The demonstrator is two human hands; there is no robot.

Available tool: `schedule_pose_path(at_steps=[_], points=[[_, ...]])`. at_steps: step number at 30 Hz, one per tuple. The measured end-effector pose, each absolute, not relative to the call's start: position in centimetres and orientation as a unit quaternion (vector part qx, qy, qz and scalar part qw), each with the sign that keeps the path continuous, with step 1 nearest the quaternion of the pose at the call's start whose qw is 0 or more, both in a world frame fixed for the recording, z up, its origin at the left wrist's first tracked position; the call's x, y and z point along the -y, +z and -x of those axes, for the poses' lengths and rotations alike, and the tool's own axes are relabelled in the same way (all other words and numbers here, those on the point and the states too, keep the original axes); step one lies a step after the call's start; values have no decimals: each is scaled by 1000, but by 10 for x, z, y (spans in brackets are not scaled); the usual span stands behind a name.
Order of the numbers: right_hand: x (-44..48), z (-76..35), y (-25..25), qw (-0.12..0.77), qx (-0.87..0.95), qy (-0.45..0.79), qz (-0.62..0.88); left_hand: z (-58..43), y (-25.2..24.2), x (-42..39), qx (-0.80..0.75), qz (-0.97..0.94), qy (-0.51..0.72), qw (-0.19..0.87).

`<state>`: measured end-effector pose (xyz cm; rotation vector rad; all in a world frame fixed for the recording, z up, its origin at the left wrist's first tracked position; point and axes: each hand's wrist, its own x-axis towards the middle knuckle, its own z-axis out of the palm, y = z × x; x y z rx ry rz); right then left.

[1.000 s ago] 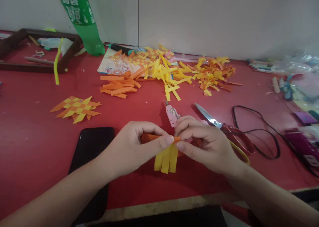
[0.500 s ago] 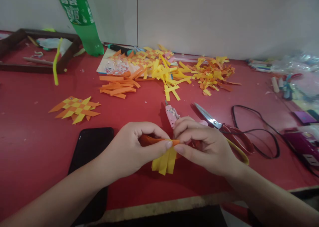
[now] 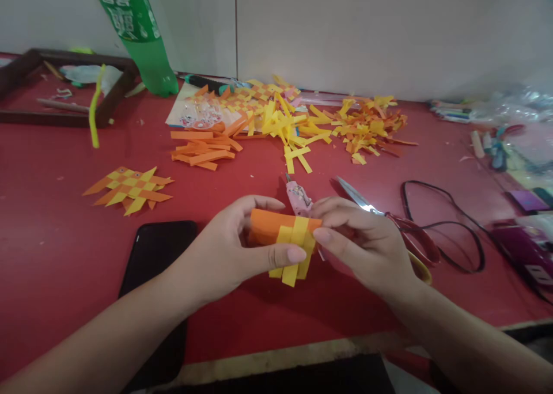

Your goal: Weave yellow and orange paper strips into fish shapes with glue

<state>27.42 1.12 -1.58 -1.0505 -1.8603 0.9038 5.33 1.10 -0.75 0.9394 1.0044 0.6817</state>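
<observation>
Between both hands is a small weave of orange and yellow paper strips (image 3: 298,235), held above the red table. My left hand (image 3: 242,244) is closed on its left side, the thumb pressed over the yellow strips. Thumb and fingers of my right hand (image 3: 358,238) pinch the right end of the orange strip. Just behind the weave lies a pink glue gun (image 3: 298,197), partly hidden by my right hand. Scissors (image 3: 356,195) with red and yellow handles rest beyond that hand. A finished-looking woven paper fish (image 3: 132,188) lies to the left.
A black phone (image 3: 158,256) lies by my left forearm. Orange strips (image 3: 207,152), yellow strips (image 3: 285,123) and a pile of paper scraps (image 3: 367,126) spread along the back. A green bottle (image 3: 147,54) stands beside a dark frame (image 3: 114,103). A black cord (image 3: 449,189) loops at right.
The weave has been raised and tipped, so the flat face of the orange strips now shows. My left thumb has moved onto the yellow strips. Both hands keep hold.
</observation>
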Motion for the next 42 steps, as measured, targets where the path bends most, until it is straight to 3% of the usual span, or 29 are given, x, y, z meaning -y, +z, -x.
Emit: schedule_pose_path(at_steps=[8, 12, 20, 25, 42], points=[[-7, -273, -20, 420, 707, 350, 449, -53, -13, -13, -413, -420, 330, 738], [-6, -273, -20, 426, 739, 281, 440, -54, -14, -13, -434, -417, 333, 726], [-12, -266, -11, 347, 849, 159, 366, -55, -10, -13, -445, -423, 340, 712], [-12, -266, -12, 350, 857, 134, 353, -54, -10, -13, -441, -416, 333, 722], [-13, -266, -12, 360, 847, 146, 364, -57, -8, -14, -449, -495, 321, 671]])
